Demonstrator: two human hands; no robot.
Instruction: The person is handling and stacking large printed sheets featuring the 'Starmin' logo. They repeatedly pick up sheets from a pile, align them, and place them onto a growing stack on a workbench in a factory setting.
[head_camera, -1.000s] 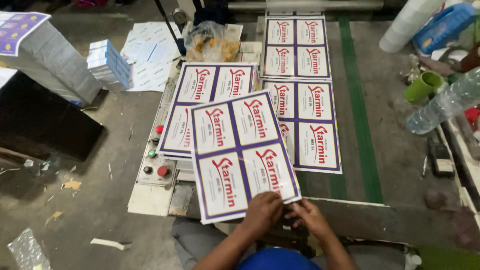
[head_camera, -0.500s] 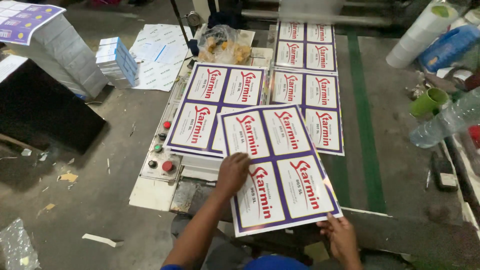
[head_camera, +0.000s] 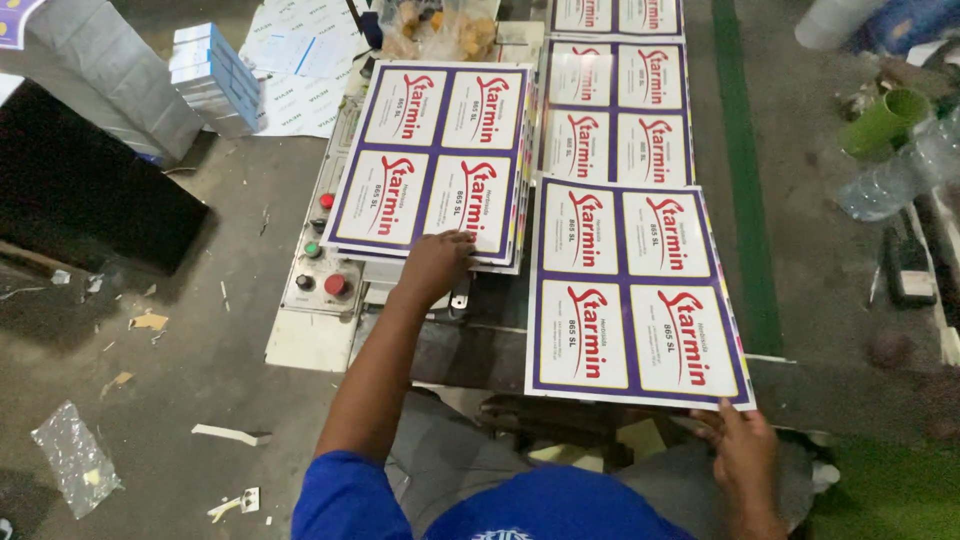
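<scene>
A printed sheet (head_camera: 630, 290) with four white labels framed in purple lies flat on the machine's belt. My right hand (head_camera: 740, 450) grips its near right corner. My left hand (head_camera: 435, 265) rests on the near edge of a stack of the same printed sheets (head_camera: 430, 150) to the left, fingers spread on the top sheet. Two more printed sheets, one (head_camera: 615, 110) and another (head_camera: 615, 15), lie further along the belt, one behind the other.
A control panel (head_camera: 320, 265) with red, green and black buttons sits left of the stack. A plastic bag (head_camera: 435, 25) lies behind the stack. A green cup (head_camera: 885, 120) and a clear bottle (head_camera: 900, 175) are at right. Wrapped boxes (head_camera: 215, 80) and scraps lie on the floor.
The sheet moved right and down onto the belt, and it now lies square. My left hand left it and went to the stack. My right hand stayed at the sheet's near right corner.
</scene>
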